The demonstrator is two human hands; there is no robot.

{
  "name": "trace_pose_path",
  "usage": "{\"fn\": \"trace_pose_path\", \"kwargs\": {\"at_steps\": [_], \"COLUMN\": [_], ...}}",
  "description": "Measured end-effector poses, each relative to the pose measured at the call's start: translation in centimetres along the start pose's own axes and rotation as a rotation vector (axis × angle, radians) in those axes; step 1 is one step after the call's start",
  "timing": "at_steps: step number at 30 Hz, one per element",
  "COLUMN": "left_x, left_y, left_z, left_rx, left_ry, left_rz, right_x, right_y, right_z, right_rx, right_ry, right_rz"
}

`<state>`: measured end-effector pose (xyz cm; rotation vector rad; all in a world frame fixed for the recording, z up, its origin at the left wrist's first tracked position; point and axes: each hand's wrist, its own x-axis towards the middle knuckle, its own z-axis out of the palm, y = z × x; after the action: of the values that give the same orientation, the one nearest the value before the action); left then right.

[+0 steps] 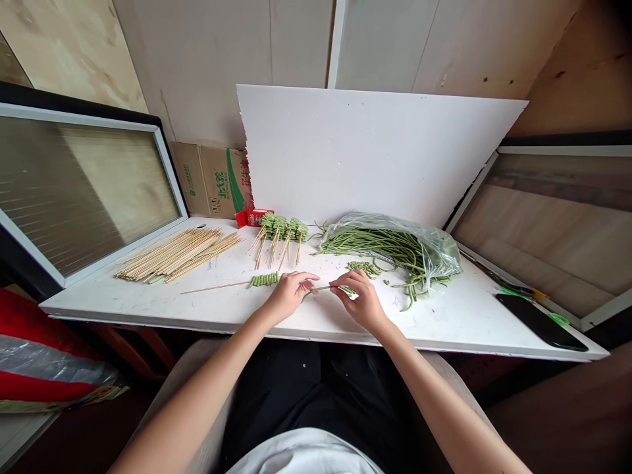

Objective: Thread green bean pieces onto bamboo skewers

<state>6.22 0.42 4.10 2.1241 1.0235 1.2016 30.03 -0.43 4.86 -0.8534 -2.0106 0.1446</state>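
A thin green long bean (322, 288) stretches between my two hands, just above the white tabletop. My left hand (289, 295) has its fingers bent around the bean's left end. With thumb and fingertips, my right hand (361, 301) pinches the same bean; part of it shows below that palm. Left of my left hand lies a wooden skewer (214, 288) carrying a folded green bean (264, 280) at its right end; the skewer's tip is hidden by that hand. Short cut bean pieces (364, 267) lie in a small pile behind my right hand.
Bare skewers (172, 253) are heaped at the left. Finished bean skewers (284, 227) are stacked at the back, beside a red packet (254, 217). A clear plastic bag (439, 253) of long beans stands back right. A black phone (540, 320) lies near the right edge.
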Motion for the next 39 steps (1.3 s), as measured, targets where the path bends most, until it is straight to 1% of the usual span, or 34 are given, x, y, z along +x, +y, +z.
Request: {"fn": "trace_pose_path", "kwargs": {"at_steps": [3,6,10,14,19,23,27,34,36,39], "left_x": [0.1,0.2,0.1,-0.2,-0.2,-0.1,0.0,-0.4,-0.5,-0.5], "left_y": [-0.2,-0.5,-0.6,-0.4,0.4,1.1,1.7,1.8,1.8,2.0], "left_z": [-1.2,-1.5,-0.6,0.3,0.5,0.5,0.7,1.5,1.6,1.5], "left_rx": [-0.059,-0.08,-0.086,-0.066,-0.012,0.023,0.017,0.079,0.045,-0.07], "left_ry": [0.008,0.002,0.012,-0.022,0.031,0.025,0.015,-0.009,-0.018,-0.042], "left_rz": [-0.078,-0.12,-0.124,-0.155,-0.091,-0.005,0.075,0.099,0.094,0.064], "right_x": [0.0,0.0,0.0,-0.1,-0.1,-0.1,-0.2,-0.8,-1.0,-1.1], "right_y": [0.4,0.5,0.2,-0.3,-0.9,-1.1,-1.3,-2.0,-2.2,-2.5], "right_z": [-0.1,0.0,0.2,0.4,0.7,0.8,1.2,2.1,2.5,2.8], "right_rx": [0.0,0.0,-0.014,-0.019,-0.02,-0.005,0.039,0.188,0.24,0.334], "right_ry": [0.017,0.03,0.021,0.011,0.007,0.018,0.017,0.035,0.057,0.095], "right_rz": [0.026,0.036,0.034,0.013,-0.031,-0.044,-0.023,0.048,0.076,0.124]}}
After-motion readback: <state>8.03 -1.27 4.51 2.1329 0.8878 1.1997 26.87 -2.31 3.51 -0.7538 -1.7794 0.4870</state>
